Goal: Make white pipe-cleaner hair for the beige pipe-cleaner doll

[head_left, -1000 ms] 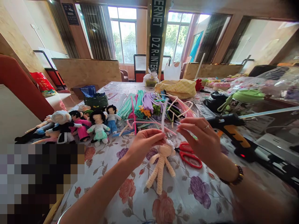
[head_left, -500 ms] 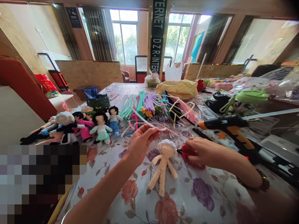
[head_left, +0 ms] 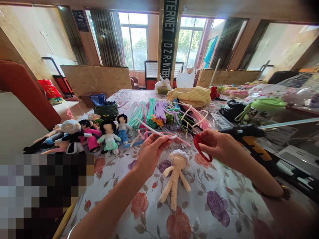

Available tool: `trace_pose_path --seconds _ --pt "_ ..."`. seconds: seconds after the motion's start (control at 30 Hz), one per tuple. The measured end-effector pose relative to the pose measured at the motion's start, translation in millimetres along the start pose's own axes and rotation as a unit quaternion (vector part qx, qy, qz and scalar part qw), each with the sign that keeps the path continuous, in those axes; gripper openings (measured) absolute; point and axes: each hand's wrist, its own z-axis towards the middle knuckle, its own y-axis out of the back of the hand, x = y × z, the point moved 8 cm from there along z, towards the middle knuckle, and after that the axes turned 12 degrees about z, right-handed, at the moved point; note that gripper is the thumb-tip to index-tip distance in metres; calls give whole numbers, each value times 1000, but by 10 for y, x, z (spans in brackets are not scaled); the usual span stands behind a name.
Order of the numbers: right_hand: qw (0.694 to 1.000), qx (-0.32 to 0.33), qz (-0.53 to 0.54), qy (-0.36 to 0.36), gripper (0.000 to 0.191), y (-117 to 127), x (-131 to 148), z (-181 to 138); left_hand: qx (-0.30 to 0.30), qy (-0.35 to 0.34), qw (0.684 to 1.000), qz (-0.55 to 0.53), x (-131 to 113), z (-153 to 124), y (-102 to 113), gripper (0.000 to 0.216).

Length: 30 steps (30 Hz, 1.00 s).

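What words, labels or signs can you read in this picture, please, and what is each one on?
"TERNET", cut off by the top edge: dark vertical banner between the windows.
"D.Z.R.INTER", lower on the same banner; the rest is hidden.
Dark wall plaque: too small to read.
Red bag and blue packet: print too blurred to read.

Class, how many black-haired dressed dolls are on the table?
3, left on the floral table: black-haired doll in pink, black-haired doll in mint green, black-haired doll in blue. Others may be hidden.
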Motion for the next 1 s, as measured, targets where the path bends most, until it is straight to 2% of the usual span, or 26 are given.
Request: trace_pose_path --seconds 0.1,0.27,0.37,0.6,1.0 --pt "999 -8 28 14 25 -99 111 -16 6 2 1000 -13 2 -1 -9 10" --pt "993 -77 -20 88 22 -168 227 -81 -8 25 998 -61 32 13 7 11" --pt "989 -104 -36 100 19 -186 224 -102 -17 61 994 -85 63 10 -6 13" --pt "987 -113 -19 111 20 -219 194 -121 -18 119 987 -109 101 -40 -64 19" --pt "988 -106 -14 110 24 -254 200 -136 3 113 988 -105 130 -44 -86 17"
